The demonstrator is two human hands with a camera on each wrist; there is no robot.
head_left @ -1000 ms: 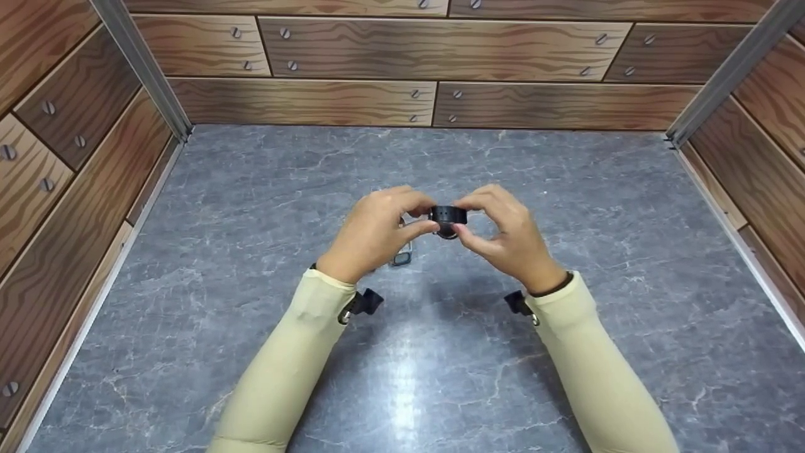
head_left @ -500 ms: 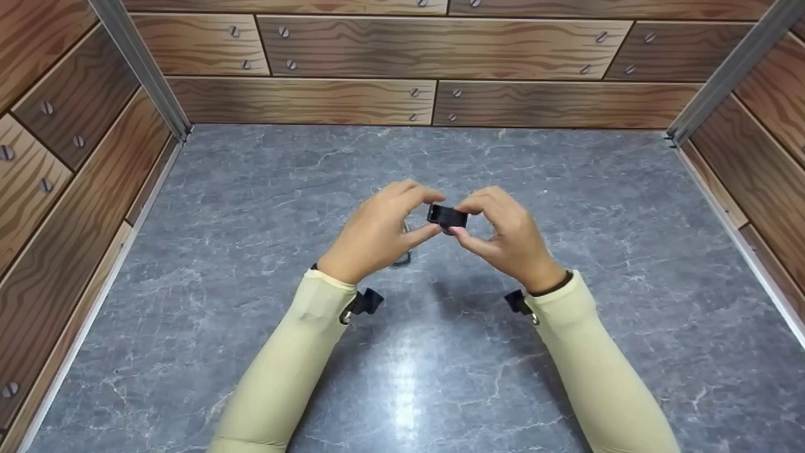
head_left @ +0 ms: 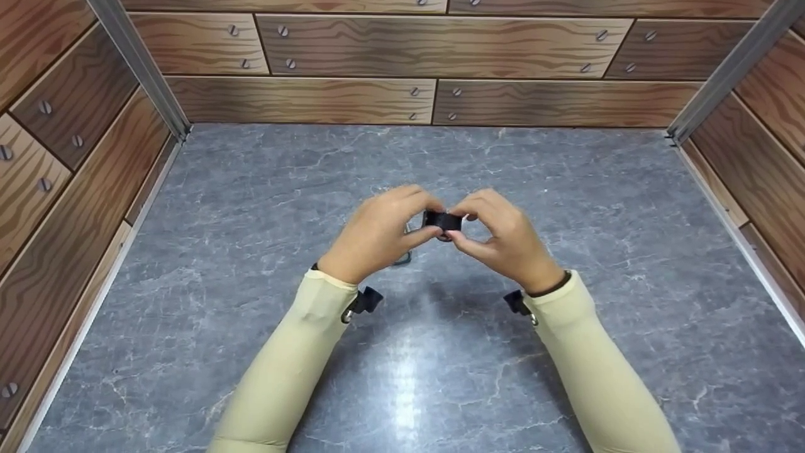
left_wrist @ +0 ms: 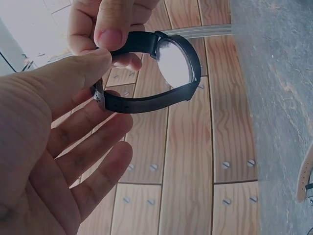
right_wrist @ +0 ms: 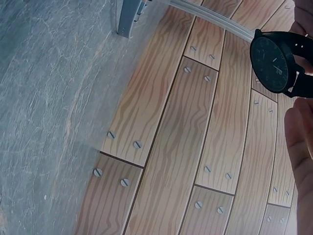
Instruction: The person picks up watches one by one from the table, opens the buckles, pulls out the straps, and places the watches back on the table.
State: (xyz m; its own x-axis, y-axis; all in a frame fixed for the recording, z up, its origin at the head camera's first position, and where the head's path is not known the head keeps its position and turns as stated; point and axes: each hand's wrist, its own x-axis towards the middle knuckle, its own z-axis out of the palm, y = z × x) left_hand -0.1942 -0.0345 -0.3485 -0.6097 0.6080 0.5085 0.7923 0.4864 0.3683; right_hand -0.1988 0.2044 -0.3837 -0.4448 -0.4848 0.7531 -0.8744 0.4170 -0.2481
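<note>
A black wristwatch (head_left: 443, 221) is held up between my two hands, its strap closed into a loop. My left hand (head_left: 377, 233) pinches the strap by the buckle with thumb and fingers; in the left wrist view its remaining fingers spread below the band (left_wrist: 146, 104). From the other side my right hand (head_left: 506, 233) pinches the same strap, its fingertips close to the left thumb. The round dark dial (right_wrist: 270, 64) shows in the right wrist view, facing away from the hands. In the head view the fingers cover part of the strap.
On the grey marbled table (head_left: 283, 189), a small dark-rimmed item (head_left: 404, 258) lies partly hidden under the left hand. A light strap (left_wrist: 305, 178) shows at the left wrist view's edge. A blue-grey strap-like piece (right_wrist: 129, 19) stands in the right wrist view. Wood-patterned walls (head_left: 440, 50) enclose the table.
The watch has turned between the fingers, so the strap holes seen earlier in the head view no longer show. It tilted, then levelled, and sits slightly further left. Both hands keep hold of it.
</note>
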